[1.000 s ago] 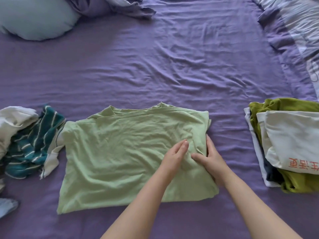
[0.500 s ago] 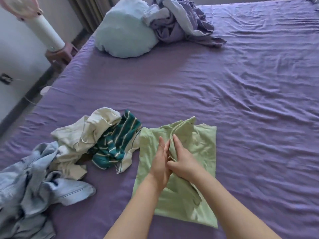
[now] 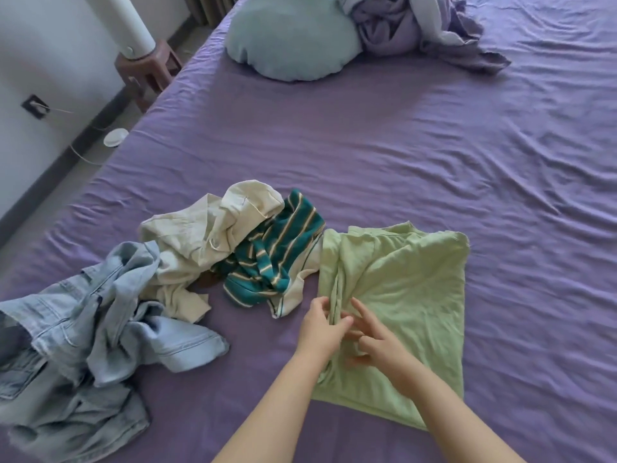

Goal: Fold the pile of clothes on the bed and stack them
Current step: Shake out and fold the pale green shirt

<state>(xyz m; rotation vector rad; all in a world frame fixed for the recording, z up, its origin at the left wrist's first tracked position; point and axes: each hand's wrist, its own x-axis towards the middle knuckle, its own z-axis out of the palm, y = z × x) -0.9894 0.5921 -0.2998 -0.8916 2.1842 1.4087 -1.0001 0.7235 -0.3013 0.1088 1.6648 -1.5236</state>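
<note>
At the bed's (image 3: 400, 135) far edge we see a pale blue pillow (image 3: 290, 45) touching crumpled lilac bedding (image 3: 417, 28); a brown stool (image 3: 147, 71) stands beside its left edge.

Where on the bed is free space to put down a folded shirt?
The sheet is bare right of the green shirt, and also between it and the pillow. It is crowded on the left: the striped top, cream garment and denim jacket lie close together.
</note>
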